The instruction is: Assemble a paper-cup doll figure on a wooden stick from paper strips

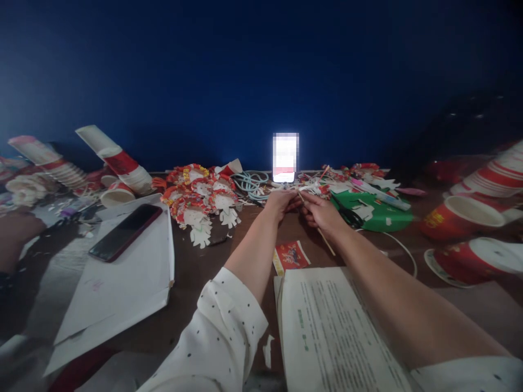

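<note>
My right hand (322, 211) is closed round a thin wooden stick (327, 242), whose lower end slants down toward the table. Beside it, my left hand (280, 204) has its fingers drawn together close to the stick's upper end. Whatever those left fingers pinch is too small and dim to make out. White paper scraps lie just past both hands, below a bright phone (285, 158) standing upright at the back. Under the hands, a small red printed card (292, 256) lies on the brown table (245, 261).
Red-and-white paper crafts (200, 190) are heaped left of my hands. Black scissors (349, 213) rest by a green sheet (388, 212). An open booklet (327, 326) lies in front. A dark phone (125, 233) sits on white paper; paper cups (466, 218) stand right. Someone's blurred hand (20, 234) shows far left.
</note>
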Tool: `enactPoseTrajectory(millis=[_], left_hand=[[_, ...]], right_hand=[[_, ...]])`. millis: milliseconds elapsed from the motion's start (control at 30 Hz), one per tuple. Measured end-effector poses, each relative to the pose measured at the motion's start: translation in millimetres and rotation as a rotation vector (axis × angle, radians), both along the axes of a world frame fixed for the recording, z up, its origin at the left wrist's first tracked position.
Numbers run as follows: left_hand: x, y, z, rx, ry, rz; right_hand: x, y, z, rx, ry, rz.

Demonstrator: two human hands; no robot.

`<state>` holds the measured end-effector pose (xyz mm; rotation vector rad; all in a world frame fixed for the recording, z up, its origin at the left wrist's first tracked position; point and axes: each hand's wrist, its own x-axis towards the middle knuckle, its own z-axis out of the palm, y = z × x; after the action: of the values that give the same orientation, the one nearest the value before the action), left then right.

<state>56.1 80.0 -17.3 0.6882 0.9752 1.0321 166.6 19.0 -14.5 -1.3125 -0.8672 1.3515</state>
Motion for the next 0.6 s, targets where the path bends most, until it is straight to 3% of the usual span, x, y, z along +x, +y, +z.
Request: enactPoseTrajectory(millis=[200,433,600], left_hand=[[-1.1,1.2,-0.5,-0.002,-0.014,0.007],[1.7,-2.5,8.0,-0.031,0.076,0.007],[4.0,0.2,7.4,-0.035,0.144,0.007]], right_hand=[[3.1,3.4,-6.2,0.016,-0.101,0.010],[7.6,3.8,-7.5,0.278,-0.640,-0.001],[1.6,0.5,-7.1,0.327,-0.823,0.007]])
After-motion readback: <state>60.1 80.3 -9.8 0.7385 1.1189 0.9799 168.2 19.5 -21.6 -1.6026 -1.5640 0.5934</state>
